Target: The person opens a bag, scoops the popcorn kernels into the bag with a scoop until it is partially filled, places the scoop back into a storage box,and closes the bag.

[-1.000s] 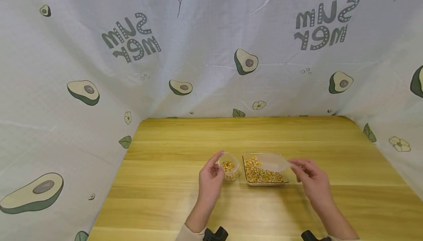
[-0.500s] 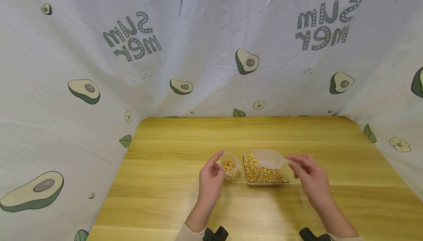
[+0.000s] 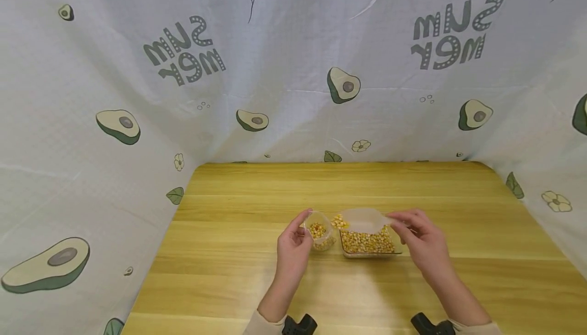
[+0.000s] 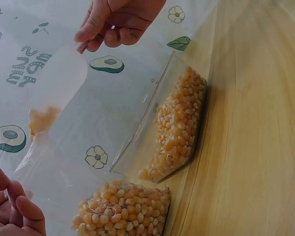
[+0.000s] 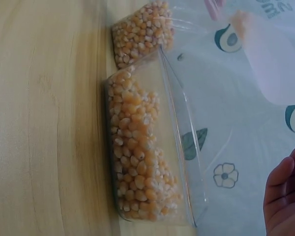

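Observation:
My left hand (image 3: 293,253) grips the rim of a clear plastic bag (image 4: 44,164), holding its mouth open. Corn kernels (image 4: 123,209) fill the bag's bottom, which stands on the table. Between the thumb and fingers of my right hand (image 3: 424,240) is the handle of a translucent white scoop (image 3: 365,221). Some kernels (image 3: 339,221) lie at the scoop's front end, close to the bag's mouth. Under the scoop, right beside the bag, stands a rectangular glass container (image 3: 371,256) partly filled with kernels. In the right wrist view the kernels slope inside it.
Everything stands on a wooden table (image 3: 238,263). A white cloth (image 3: 284,44) printed with avocados, flowers and lettering hangs behind the table and along both sides. Dark wrist-worn devices (image 3: 298,325) show at the lower edge of the head view.
My right hand has moved left and slightly up with the scoop, from over the glass container towards the bag's mouth. The left hand and bag have stayed in place.

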Demonstrator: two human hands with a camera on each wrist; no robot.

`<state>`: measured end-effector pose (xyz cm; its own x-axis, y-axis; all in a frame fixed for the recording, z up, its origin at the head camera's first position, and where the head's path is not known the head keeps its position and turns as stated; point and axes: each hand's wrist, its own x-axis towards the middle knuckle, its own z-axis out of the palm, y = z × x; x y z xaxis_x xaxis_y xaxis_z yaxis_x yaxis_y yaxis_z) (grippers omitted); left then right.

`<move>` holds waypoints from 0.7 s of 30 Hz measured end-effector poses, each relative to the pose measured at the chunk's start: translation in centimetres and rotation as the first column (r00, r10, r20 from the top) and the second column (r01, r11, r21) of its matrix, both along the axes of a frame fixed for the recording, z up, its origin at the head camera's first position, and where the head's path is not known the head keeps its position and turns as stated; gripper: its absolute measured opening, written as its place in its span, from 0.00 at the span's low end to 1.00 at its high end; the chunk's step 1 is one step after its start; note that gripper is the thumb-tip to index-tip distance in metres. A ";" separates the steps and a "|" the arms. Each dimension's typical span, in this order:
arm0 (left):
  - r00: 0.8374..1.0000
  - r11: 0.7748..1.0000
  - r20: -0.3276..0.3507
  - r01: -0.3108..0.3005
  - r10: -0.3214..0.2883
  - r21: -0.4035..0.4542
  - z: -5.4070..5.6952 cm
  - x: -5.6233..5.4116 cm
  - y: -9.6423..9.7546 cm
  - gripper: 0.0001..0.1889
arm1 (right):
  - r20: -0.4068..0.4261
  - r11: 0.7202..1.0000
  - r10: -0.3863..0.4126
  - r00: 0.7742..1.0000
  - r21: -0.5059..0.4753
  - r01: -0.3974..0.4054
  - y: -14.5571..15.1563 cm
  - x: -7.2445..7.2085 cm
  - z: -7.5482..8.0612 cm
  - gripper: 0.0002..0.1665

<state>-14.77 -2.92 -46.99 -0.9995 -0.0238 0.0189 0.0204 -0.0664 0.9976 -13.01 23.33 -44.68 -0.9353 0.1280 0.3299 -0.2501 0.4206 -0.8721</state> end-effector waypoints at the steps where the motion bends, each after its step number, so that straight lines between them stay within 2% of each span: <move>1: 1.000 1.000 -0.003 0.002 -0.002 -0.001 0.0 0.0 0.0 0.27 | 0.001 1.000 0.003 1.000 0.015 -0.003 -0.1 0.0 0.0 0.11; 10: 1.000 1.000 -0.005 0.014 -0.014 0.007 0.1 0.0 0.0 0.28 | -0.049 0.993 0.020 0.999 0.119 -0.014 -0.8 -0.5 0.4 0.09; 15: 1.000 1.000 -0.024 0.014 -0.014 -0.001 0.0 0.0 0.0 0.27 | -0.125 0.980 0.041 0.991 0.196 -0.016 -1.3 -0.6 1.0 0.12; 21: 1.000 1.000 -0.029 0.013 -0.013 -0.011 0.0 -0.1 0.0 0.27 | -0.240 0.967 0.074 0.968 0.255 -0.011 -1.9 -0.8 1.5 0.18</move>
